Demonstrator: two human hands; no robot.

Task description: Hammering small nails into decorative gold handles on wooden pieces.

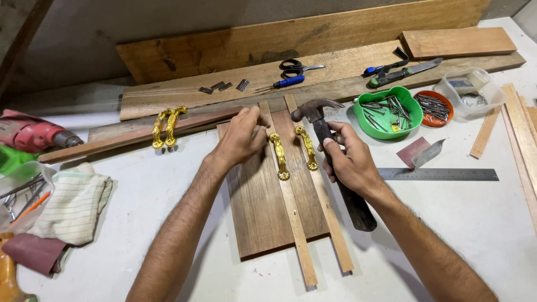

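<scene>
Two gold handles (292, 153) lay side by side on the dark wooden board (263, 207) in front of me, each resting along a thin pale strip (296, 223) that ran down the board and past its near edge. My right hand (349, 162) was clamped around the dark shaft of a claw hammer (330, 151), fingers wrapped tight, with the steel head raised just above the far end of the right handle. My left hand (240, 137) rested at the board's far edge, fingertips pinched together against the top of the left strip; whether anything sat between them I could not tell. Another pair of gold handles (168, 126) lay well to the left on a long plank. To the right stood a green bowl of nails (390, 112), an orange dish (435, 107) just beside it, and a steel ruler (439, 174) near my right wrist. A red drill (31, 134) and a striped cloth (70, 204) sat at the far left.
</scene>
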